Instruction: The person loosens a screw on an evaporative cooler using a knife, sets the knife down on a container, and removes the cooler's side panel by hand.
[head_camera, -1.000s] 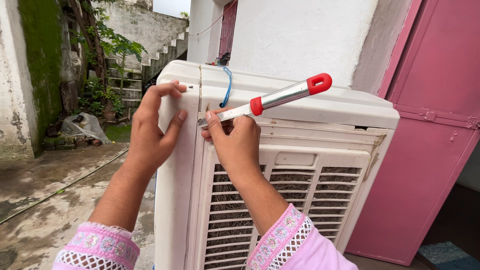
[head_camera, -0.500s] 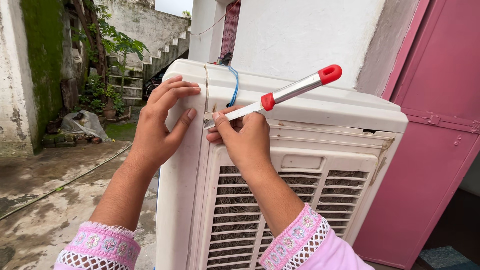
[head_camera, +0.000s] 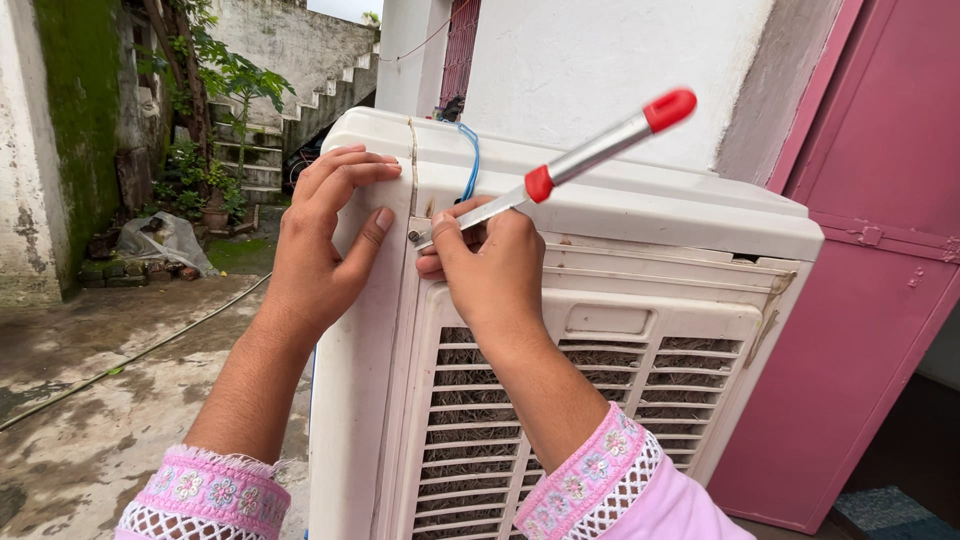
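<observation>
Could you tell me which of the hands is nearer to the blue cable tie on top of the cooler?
The right hand. It sits just below the blue cable tie, holding the screwdriver. The left hand grips the cooler corner, farther left of the tie.

One white air cooler (head_camera: 640, 330), one red-tipped screwdriver (head_camera: 590, 155), one blue wire loop (head_camera: 470, 165), two hands, one pink door (head_camera: 870, 260).

Home courtyard; mossy wall (head_camera: 60, 130), stairs (head_camera: 310, 95), pink door (head_camera: 870, 300)
</observation>
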